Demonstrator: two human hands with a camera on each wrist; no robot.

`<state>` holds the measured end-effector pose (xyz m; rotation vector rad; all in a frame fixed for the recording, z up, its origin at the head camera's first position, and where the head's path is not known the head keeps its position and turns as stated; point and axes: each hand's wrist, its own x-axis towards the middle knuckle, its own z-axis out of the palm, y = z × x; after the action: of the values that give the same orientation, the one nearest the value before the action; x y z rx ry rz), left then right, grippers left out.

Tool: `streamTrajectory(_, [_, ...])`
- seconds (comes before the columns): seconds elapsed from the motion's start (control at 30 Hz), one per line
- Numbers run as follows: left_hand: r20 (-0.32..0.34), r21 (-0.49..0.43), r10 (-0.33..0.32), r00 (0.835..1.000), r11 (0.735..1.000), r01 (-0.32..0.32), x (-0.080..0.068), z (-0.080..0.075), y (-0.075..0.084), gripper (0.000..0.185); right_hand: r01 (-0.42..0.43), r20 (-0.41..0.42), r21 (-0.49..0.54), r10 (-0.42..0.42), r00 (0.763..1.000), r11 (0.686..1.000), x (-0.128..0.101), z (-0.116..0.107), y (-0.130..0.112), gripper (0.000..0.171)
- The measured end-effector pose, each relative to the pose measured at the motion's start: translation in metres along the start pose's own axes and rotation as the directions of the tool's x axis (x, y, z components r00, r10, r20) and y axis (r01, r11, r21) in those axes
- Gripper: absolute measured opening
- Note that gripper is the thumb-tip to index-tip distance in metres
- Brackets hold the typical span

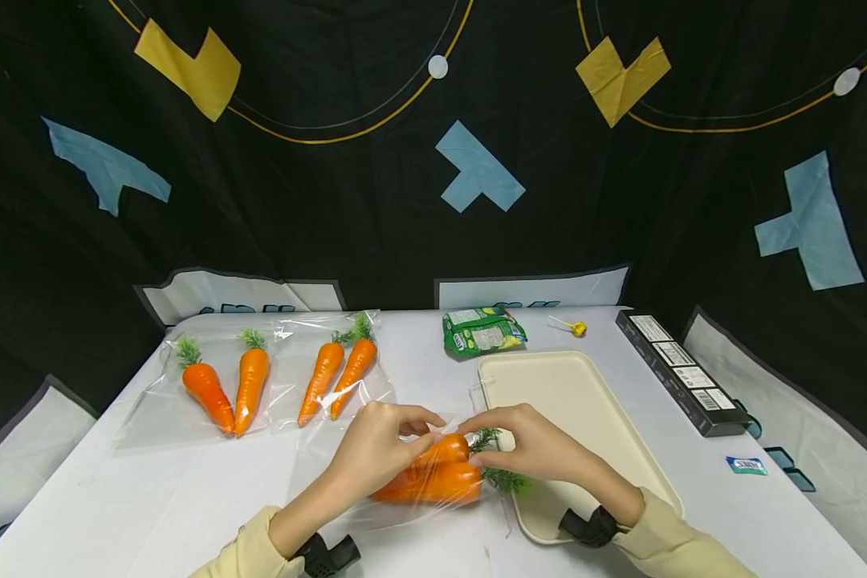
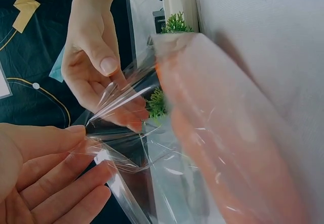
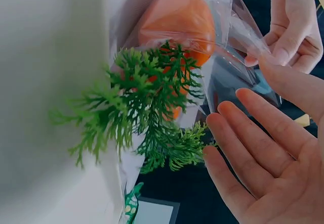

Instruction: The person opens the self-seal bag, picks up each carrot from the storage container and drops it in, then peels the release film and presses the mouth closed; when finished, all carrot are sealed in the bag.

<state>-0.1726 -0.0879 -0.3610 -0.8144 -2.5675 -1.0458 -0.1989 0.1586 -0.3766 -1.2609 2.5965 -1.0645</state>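
Bagged carrots (image 1: 433,480) between both hands (image 1: 458,449).

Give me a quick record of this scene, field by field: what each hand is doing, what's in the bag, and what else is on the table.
left hand: pinches the mouth of the clear plastic bag
right hand: pinches the bag's other lip, by the green tops
bag contents: two toy carrots, leaves sticking out
bag position: lying on the white table, beside the beige tray
far left: two more bagged carrot pairs
far side: green snack packet, lollipop, black box
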Motion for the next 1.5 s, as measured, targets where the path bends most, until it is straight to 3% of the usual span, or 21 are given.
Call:
streamTrajectory(0.33, [-0.010, 0.001, 0.002, 1.000, 1.000, -0.002, 0.000, -0.001, 0.000, 0.013, -0.026, -0.067, -0.005, 0.025, 0.997, 1.000, -0.017, -0.006, -0.002, 0.030])
streamTrajectory(0.6, [-0.017, -0.006, -0.003, 1.000, 1.000, 0.003, 0.000, -0.002, 0.000, 0.015, -0.017, -0.038, 0.002, 0.017, 0.999, 1.000, -0.026, 0.001, 0.005, 0.027])
streamTrajectory(1.2, [-0.038, -0.025, -0.004, 0.999, 1.000, 0.003, 0.001, -0.005, 0.002, 0.011, 0.054, -0.023, 0.060, -0.053, 0.998, 0.997, -0.024, 0.015, 0.010, 0.014])
streamTrajectory(1.5, [-0.055, -0.017, -0.001, 0.999, 1.000, 0.000, 0.001, -0.006, 0.002, 0.010, 0.065, -0.046, 0.033, -0.063, 0.997, 0.997, -0.021, 0.015, 0.008, 0.013])
